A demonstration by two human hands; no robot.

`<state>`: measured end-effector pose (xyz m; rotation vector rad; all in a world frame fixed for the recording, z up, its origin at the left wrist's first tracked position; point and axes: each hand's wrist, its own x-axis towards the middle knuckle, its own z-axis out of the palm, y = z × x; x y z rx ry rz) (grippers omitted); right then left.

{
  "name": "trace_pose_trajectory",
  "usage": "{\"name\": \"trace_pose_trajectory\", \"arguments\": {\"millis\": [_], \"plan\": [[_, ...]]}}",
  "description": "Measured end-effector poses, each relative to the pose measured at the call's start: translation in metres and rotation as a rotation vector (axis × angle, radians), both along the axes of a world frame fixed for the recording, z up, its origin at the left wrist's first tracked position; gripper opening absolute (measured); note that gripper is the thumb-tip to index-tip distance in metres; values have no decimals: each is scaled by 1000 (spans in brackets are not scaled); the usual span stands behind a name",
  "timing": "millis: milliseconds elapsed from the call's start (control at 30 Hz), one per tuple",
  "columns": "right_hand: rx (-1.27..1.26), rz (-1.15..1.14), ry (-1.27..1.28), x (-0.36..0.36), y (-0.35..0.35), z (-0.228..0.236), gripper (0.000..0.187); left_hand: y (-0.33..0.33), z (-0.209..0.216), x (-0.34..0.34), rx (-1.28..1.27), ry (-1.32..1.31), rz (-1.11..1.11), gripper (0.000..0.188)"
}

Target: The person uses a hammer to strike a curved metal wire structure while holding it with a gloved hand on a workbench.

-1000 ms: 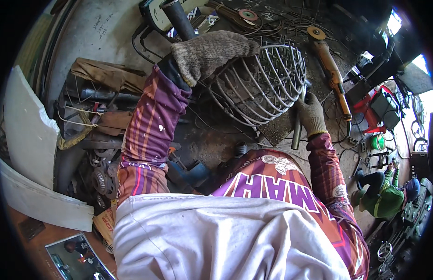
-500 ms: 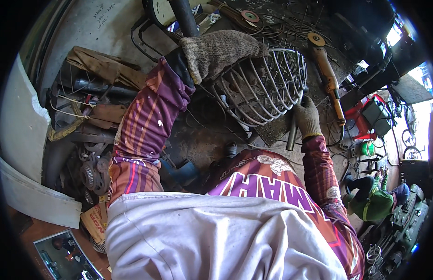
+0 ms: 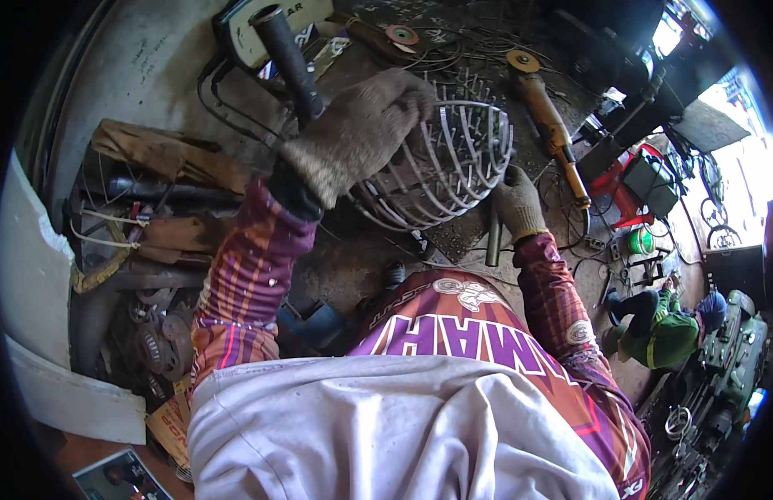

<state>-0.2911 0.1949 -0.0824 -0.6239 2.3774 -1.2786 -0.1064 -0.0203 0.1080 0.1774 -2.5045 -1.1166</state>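
A cage of bent metal rods (image 3: pixel 463 171), rounded like a basket, stands tilted on the dark work surface in front of me. My left hand (image 3: pixel 365 125), in a grey-brown knit glove, lies over its left upper side, the fingers curled at the rods. My right hand (image 3: pixel 520 202), gloved alike, is closed at the cage's right lower edge. A short metal pipe (image 3: pixel 495 237) points down beside the right fingers. The fingertips of both hands are partly hidden. Behind the left glove rises a thick dark pipe (image 3: pixel 288 62).
An angle grinder (image 3: pixel 546 121) lies right of the cage, its cord trailing. Loose rods and cables (image 3: pixel 461 62) cover the far surface. Brown-wrapped bars (image 3: pixel 165 154) and metal parts (image 3: pixel 161 333) sit at left. A person in green (image 3: pixel 661 333) crouches at lower right, near machinery (image 3: pixel 732 367).
The view has shifted, so most things appear further left. My left hand has come slightly nearer and turned at the wrist. My right hand stays at the cage's edge.
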Motion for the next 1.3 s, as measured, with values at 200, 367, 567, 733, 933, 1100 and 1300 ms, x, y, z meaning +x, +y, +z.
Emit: {"name": "trace_pose_trajectory", "arguments": {"millis": [200,367,567,733,933,1100,1300], "plan": [[46,22,47,4,2,8,59,14,-16,24,-228,115,233,28],[-152,56,-265,-12,10,-16,49,17,-25,32,-212,113,318,51],[-236,108,-502,12,40,54,44,13,-41,49,40,104,398,44],[-641,147,-438,44,74,109,47,30,-40,44,-166,222,326,39],[-774,274,-85,80,93,117,42,36,-54,39,-186,239,319,36],[-561,376,-42,99,84,130,33,48,-54,32,-209,236,319,35],[-523,434,-203,98,78,131,26,41,-71,38,-147,249,356,31]]}}
